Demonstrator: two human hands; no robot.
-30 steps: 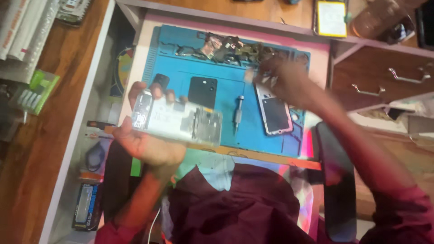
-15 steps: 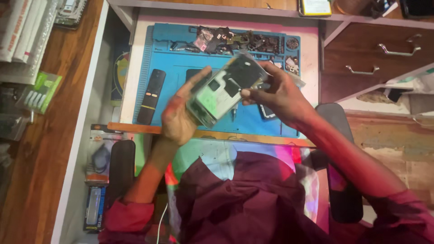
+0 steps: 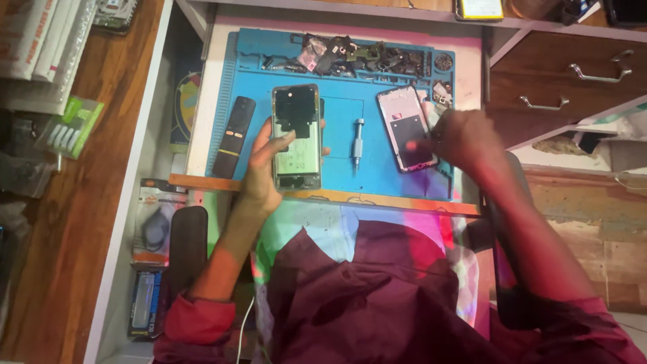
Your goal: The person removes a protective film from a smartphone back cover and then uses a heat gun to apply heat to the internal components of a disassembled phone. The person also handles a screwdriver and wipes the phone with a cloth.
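My left hand (image 3: 259, 172) holds an opened phone body (image 3: 296, 137) upright over the blue work mat (image 3: 337, 108), its inner boards and battery facing up, thumb on its face. My right hand (image 3: 465, 141) rests at the mat's right side, fingertips touching the edge of a second phone frame (image 3: 405, 128) that lies flat on the mat. A small silver screwdriver (image 3: 357, 141) lies between the two phones.
A black remote-shaped device (image 3: 233, 136) lies at the mat's left edge. Several small loose parts (image 3: 364, 57) fill the mat's top trays. Wooden drawers with metal handles (image 3: 573, 81) stand at the right. Packaged items (image 3: 151, 222) sit at lower left beside a wooden desktop (image 3: 60, 202).
Both hands held the opened phone tilted half a second ago. Now only my left hand holds it, upright, and my right hand has moved right to the second phone frame.
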